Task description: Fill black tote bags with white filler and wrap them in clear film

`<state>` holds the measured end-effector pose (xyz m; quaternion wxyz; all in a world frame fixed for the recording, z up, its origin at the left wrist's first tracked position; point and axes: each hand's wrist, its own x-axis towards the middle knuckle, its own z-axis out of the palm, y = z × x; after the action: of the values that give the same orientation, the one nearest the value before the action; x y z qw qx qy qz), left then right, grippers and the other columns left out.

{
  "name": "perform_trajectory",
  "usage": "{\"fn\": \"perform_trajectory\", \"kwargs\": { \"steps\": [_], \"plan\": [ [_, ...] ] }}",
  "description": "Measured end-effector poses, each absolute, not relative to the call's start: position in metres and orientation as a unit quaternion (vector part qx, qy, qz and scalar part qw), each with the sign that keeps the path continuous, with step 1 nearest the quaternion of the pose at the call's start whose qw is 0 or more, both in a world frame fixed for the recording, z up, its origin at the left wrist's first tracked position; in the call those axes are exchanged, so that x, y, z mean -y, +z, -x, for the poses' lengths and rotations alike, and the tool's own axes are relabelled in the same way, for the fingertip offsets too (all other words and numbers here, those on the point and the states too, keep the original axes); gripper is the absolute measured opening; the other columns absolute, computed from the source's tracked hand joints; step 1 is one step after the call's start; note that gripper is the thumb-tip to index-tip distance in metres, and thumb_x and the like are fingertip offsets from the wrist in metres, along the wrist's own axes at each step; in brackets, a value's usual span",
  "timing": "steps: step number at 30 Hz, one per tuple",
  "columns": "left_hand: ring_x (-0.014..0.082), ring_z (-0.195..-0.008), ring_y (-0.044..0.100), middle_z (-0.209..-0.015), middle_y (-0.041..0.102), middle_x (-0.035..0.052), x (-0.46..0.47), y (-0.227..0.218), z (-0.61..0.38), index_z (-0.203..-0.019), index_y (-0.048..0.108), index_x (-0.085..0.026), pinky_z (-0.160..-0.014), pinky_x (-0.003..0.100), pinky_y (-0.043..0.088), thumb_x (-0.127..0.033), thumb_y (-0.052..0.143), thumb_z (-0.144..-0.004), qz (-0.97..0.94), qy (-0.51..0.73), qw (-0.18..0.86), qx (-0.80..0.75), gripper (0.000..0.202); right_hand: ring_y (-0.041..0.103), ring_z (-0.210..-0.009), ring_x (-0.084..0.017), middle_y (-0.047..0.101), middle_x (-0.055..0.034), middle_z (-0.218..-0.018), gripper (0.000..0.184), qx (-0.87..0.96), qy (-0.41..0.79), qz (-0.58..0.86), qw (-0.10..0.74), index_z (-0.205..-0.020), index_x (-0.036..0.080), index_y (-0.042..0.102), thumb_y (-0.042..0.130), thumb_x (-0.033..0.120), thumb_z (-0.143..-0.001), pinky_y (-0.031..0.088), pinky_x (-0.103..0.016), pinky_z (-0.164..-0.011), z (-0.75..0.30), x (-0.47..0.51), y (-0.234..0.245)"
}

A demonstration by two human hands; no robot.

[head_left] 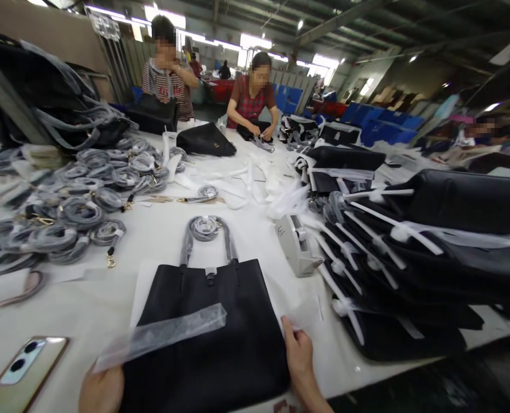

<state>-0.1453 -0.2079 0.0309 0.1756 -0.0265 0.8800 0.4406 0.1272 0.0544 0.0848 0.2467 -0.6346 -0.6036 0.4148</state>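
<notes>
A black handbag (pixel 211 344) lies flat in front of me, its plastic-wrapped handles (pixel 186 244) pointing away. A coiled, wrapped strap (pixel 205 228) rests between the handles. My left hand (pixel 102 390) is at the bag's lower left edge, closed on the near end of a clear plastic strip (pixel 172 331) that stretches across the bag's front. Its fingertips are partly hidden. My right hand (pixel 300 355) grips the bag's right edge, fingers curled and thumb up. White sheet material (pixel 143 281) shows from under the bag.
Right of the bag stand a tape dispenser (pixel 296 246) and a stack of black bags (pixel 409 275). Coiled straps (pixel 80 212) are heaped at left, with a phone (pixel 26 373) nearer. Two people (pixel 255 100) are across the white table (pixel 108 304), one handling a bag.
</notes>
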Motion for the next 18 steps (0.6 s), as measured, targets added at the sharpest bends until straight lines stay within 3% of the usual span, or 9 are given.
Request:
{"fn": "perform_trajectory", "kwargs": {
  "steps": [5, 11, 15, 18],
  "plan": [
    [0.0412, -0.111, 0.056, -0.096, 0.068, 0.017, 0.198, 0.039, 0.138, -0.083, 0.066, -0.015, -0.091, 0.054, 0.045, -0.051, 0.046, -0.073, 0.039, 0.413, 0.137, -0.9, 0.042, 0.057, -0.057, -0.024, 0.059, -0.0093, -0.046, 0.067, 0.626, 0.383, 0.634, 0.246, -0.054, 0.014, 0.064, 0.048, 0.076, -0.07, 0.042, -0.03, -0.052, -0.13, -0.057, 0.077],
    [0.0326, -0.096, 0.06, -0.086, 0.068, 0.0105, 0.186, 0.037, 0.135, -0.085, 0.064, -0.014, -0.092, 0.05, 0.044, -0.051, 0.051, -0.073, 0.117, 0.516, 0.108, -0.841, 0.041, 0.062, -0.062, -0.028, 0.062, -0.0123, -0.048, 0.068, 0.632, 0.373, 0.633, 0.247, -0.057, 0.012, 0.068, 0.047, 0.075, -0.07, 0.045, -0.032, -0.055, -0.132, -0.06, 0.072],
    [0.0301, -0.091, 0.063, -0.086, 0.069, 0.0085, 0.191, 0.039, 0.138, -0.089, 0.063, -0.014, -0.091, 0.048, 0.046, -0.053, 0.058, -0.071, 0.135, 0.585, 0.183, -0.779, 0.043, 0.066, -0.079, -0.033, 0.07, -0.0153, -0.065, 0.067, 0.625, 0.416, 0.618, 0.231, -0.074, 0.009, 0.074, 0.048, 0.071, -0.072, 0.05, -0.034, -0.066, -0.135, -0.062, 0.073],
    [0.0292, -0.1, 0.063, -0.093, 0.071, 0.0082, 0.201, 0.046, 0.138, -0.097, 0.064, -0.016, -0.091, 0.042, 0.048, -0.054, 0.062, -0.072, 0.067, 0.626, 0.253, -0.734, 0.046, 0.067, -0.089, -0.031, 0.073, -0.0146, -0.078, 0.065, 0.625, 0.442, 0.602, 0.227, -0.086, 0.012, 0.075, 0.045, 0.069, -0.074, 0.052, -0.034, -0.074, -0.137, -0.066, 0.075]
  ]
}}
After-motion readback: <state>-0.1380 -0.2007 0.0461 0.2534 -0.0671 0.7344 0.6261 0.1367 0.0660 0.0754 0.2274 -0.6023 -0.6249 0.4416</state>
